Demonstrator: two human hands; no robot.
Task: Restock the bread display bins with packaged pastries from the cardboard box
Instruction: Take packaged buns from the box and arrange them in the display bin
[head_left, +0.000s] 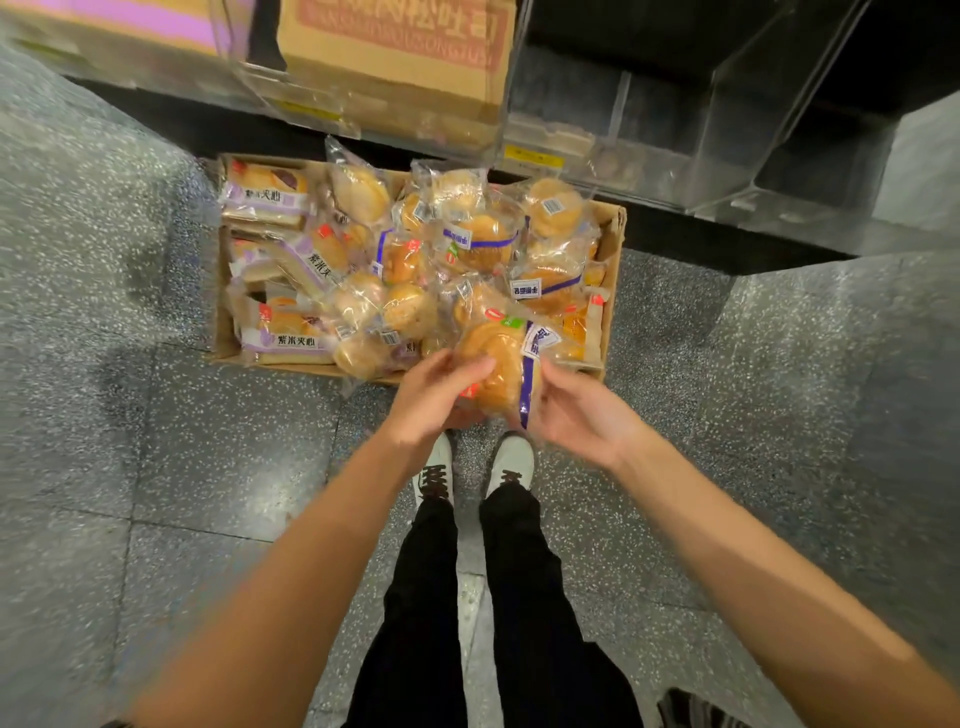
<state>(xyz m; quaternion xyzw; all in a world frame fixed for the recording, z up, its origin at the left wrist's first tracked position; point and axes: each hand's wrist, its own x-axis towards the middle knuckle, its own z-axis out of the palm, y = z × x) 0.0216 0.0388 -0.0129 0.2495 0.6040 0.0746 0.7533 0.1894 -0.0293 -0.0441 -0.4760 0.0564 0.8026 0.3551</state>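
Packaged pastry (498, 371) between both hands (519, 400)

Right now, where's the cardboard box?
Head view: the cardboard box sits on the floor below the clear display bins, just ahead of both hands.

Cardboard box (613, 244) sits open on the floor, heaped past its rim with clear-wrapped round buns and flat sandwich packs with purple labels (283, 340), the latter stacked along its left side. One bun pack (498, 364), golden bun in clear wrap with a blue stripe, is up at the box's near edge, held between left hand (434, 392) and right hand (582, 410), fingers on both sides. Clear plastic display bins (727, 119) stand just behind the box; the right bin looks nearly bare, a few items blurred at its bottom.
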